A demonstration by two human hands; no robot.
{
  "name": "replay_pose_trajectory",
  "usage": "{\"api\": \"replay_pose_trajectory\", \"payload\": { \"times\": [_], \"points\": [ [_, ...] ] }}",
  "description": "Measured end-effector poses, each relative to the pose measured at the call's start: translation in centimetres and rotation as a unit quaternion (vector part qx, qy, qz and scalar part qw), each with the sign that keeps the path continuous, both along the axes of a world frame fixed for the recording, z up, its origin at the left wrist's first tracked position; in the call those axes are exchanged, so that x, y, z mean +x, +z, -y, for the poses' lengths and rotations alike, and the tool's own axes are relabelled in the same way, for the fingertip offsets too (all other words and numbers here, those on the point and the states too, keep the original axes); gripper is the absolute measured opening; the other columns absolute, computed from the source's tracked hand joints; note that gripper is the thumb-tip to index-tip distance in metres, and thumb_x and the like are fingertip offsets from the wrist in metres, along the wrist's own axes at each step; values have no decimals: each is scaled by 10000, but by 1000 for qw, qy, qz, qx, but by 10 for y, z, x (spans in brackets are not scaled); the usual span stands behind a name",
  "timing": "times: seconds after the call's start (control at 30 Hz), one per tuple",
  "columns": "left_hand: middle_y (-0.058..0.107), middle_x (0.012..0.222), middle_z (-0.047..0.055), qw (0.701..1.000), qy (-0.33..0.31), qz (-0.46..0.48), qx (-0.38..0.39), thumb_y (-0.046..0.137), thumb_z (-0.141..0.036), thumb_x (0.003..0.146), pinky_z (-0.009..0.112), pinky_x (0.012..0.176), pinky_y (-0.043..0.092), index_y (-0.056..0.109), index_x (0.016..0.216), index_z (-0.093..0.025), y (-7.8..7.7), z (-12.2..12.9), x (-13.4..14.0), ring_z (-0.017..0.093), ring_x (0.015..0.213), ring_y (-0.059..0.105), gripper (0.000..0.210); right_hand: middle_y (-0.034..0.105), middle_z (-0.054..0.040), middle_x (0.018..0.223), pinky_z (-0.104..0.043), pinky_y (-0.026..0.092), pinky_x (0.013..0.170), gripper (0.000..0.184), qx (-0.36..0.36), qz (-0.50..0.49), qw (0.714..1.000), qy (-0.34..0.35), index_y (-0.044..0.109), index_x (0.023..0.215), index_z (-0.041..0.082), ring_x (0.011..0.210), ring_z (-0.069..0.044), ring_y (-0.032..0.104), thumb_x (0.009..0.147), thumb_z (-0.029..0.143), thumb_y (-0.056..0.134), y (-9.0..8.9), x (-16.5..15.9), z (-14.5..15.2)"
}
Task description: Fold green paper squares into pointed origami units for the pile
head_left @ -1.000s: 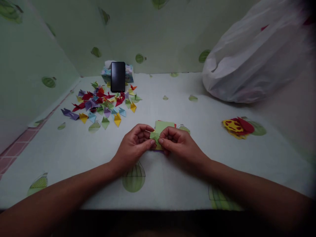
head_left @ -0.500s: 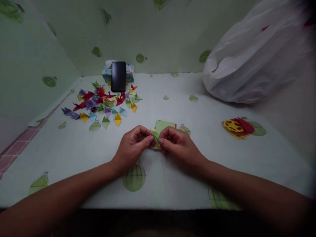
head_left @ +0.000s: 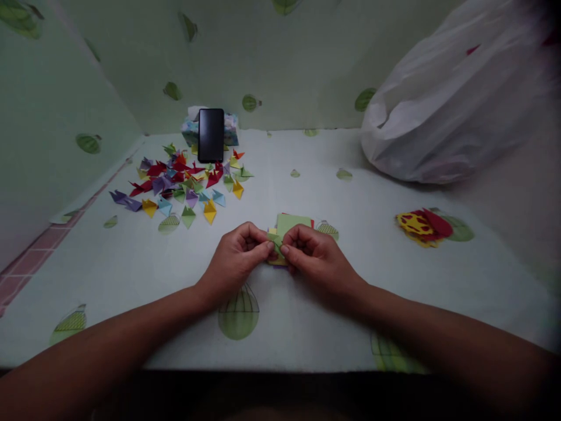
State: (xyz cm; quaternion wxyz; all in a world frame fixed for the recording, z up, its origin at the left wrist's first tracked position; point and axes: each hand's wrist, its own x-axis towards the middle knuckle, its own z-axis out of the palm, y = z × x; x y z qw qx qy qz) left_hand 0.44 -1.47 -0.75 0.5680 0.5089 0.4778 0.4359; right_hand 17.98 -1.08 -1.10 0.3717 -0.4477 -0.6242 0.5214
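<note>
Pinched between both hands is a small piece of folded green paper (head_left: 274,238). My left hand (head_left: 239,251) grips its left side between thumb and fingers. On its right side, my right hand (head_left: 318,254) pinches it the same way; the fingers hide much of its shape. Behind and beneath the hands lies a stack of square paper (head_left: 294,221), light green on top, with red, yellow and purple edges showing. To the far left, many folded paper figures (head_left: 179,181) in red, purple, blue, green, yellow and orange lie in a loose heap.
A dark phone (head_left: 211,135) leans upright against a tissue box (head_left: 190,130) behind the heap. A large white plastic bag (head_left: 429,111) fills the back right. Red and yellow cut-out pieces (head_left: 416,225) lie at the right on the balloon-patterned white tabletop (head_left: 307,327).
The green paper has tilted slightly between the fingertips, and its upright point shows less than before. Both hands have stayed almost in place.
</note>
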Motion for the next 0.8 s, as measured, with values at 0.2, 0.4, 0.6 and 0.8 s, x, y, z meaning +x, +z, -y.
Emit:
{"api": "replay_pose_trajectory", "payload": {
  "times": [0.2, 0.4, 0.6, 0.8],
  "points": [
    [661, 731, -3, 999, -35, 2, 6, 683, -267, 829, 257, 705, 490, 598, 828, -159, -1, -1, -3, 126, 711, 615, 137, 519, 26, 634, -273, 357, 571, 147, 3, 7, 1000, -6, 507, 726, 196, 592, -123, 467, 831, 264, 586, 0, 0, -1],
    [647, 708, -8, 1000, -23, 5, 2, 712, -244, 791, 246, 675, 474, 609, 786, -154, 2, -1, -3, 116, 680, 592, 137, 517, 28, 628, -275, 360, 578, 160, 4, 1, 1000, -2, 500, 707, 200, 591, -123, 468, 824, 261, 591, 0, 1, -2],
    [660, 716, -3, 1000, -3, 20, -11, 737, -224, 747, 248, 671, 472, 617, 732, -156, 2, -1, -1, 117, 677, 598, 139, 522, 24, 635, -274, 362, 578, 153, 10, -1, 1000, 5, 511, 721, 200, 597, -124, 469, 833, 268, 590, 0, 1, -2],
    [661, 695, -5, 1000, 8, 25, -14, 752, -210, 722, 247, 659, 481, 598, 683, -155, 2, -2, 0, 113, 653, 606, 168, 510, 26, 644, -271, 363, 574, 178, 8, -6, 1000, 5, 495, 705, 201, 604, -123, 474, 822, 282, 602, 1, 0, -1]
  ]
}}
